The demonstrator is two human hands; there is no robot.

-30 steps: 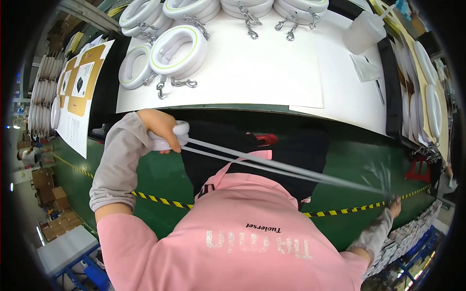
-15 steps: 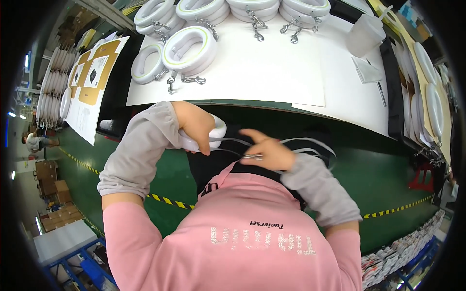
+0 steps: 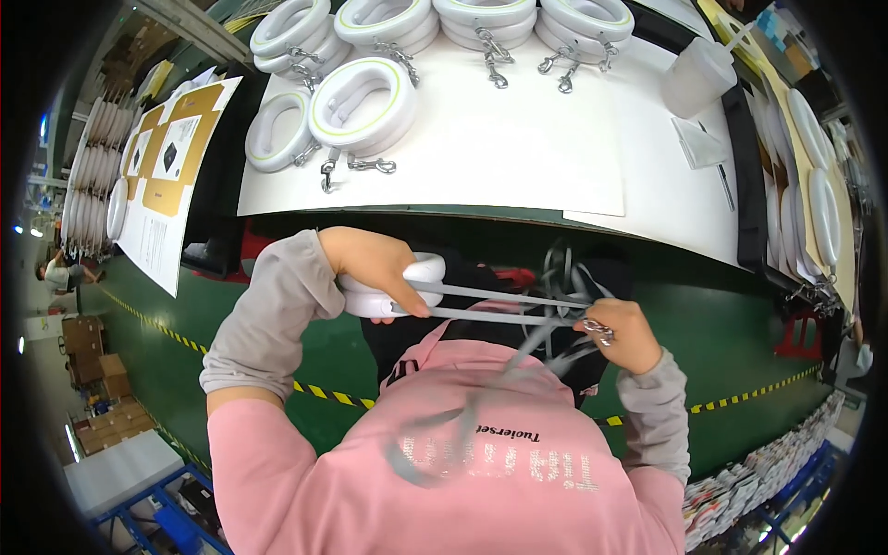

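Observation:
My left hand, below the table's front edge, is closed round a white ring-shaped leash handle, its thumb pressed on the near side. Two grey straps run taut from this handle to my right hand. That hand is closed on the straps, and a metal snap hook shows at its fingers. More grey strap, blurred by motion, swings in loops over my pink top and around the taut pair.
On the white tabletop stand several stacked white rings with snap hooks. A translucent bottle, a small packet and a pen lie at right. Racks of rings flank the table; a printed cardboard sheet is at left.
My right hand has moved right and slightly down, away from the left, drawing the straps taut between them. Loose strap now swings across my front. My left hand has shifted slightly down with the handle.

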